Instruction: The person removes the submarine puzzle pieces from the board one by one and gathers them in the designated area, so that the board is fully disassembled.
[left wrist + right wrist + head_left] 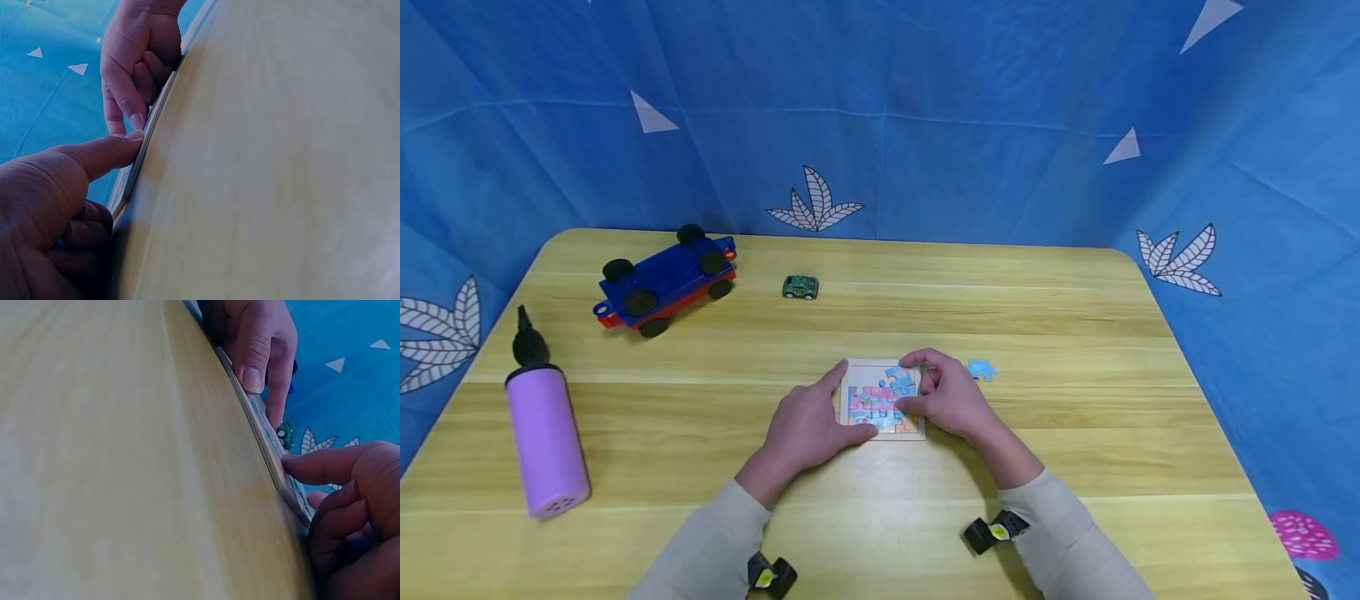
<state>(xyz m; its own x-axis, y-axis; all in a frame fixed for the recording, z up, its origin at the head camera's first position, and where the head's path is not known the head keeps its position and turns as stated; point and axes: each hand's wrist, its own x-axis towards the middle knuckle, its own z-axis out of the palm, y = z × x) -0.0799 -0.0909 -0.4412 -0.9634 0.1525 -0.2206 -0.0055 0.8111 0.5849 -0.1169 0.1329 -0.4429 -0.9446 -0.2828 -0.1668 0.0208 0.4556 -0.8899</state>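
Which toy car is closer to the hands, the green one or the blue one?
The small green car. It sits near the table's middle, behind the puzzle board; the big blue car is farther off to the left.

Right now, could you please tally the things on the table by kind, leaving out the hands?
Toy cars: 2, the blue car and the green car
Pumps: 1, the purple pump
Puzzle boards: 1, the board
Loose puzzle pieces: 1, the blue piece
Total: 5
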